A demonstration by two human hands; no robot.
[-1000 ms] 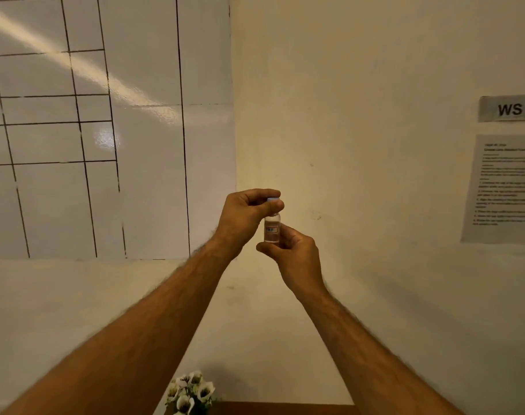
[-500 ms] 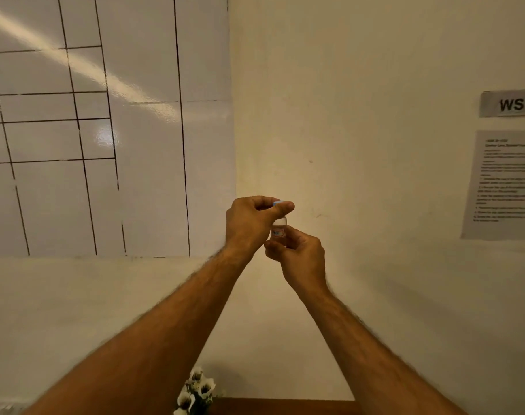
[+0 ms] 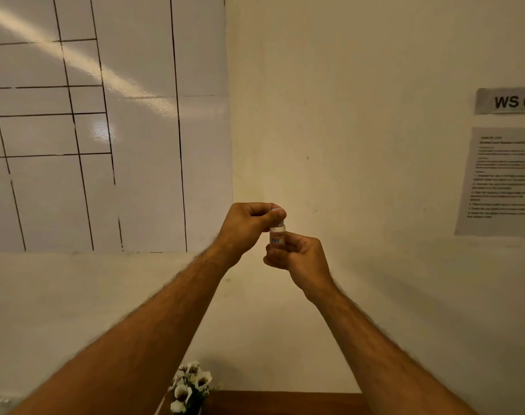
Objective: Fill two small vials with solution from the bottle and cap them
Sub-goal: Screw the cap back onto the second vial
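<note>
White tiled wall (image 3: 105,130) meets cream wall (image 3: 345,115) at a corner

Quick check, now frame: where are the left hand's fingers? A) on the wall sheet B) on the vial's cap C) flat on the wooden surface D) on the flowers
B: the left hand pinches the cap at the top of the vial, while the right hand grips the vial's body from below, both raised in front of the wall.
</note>
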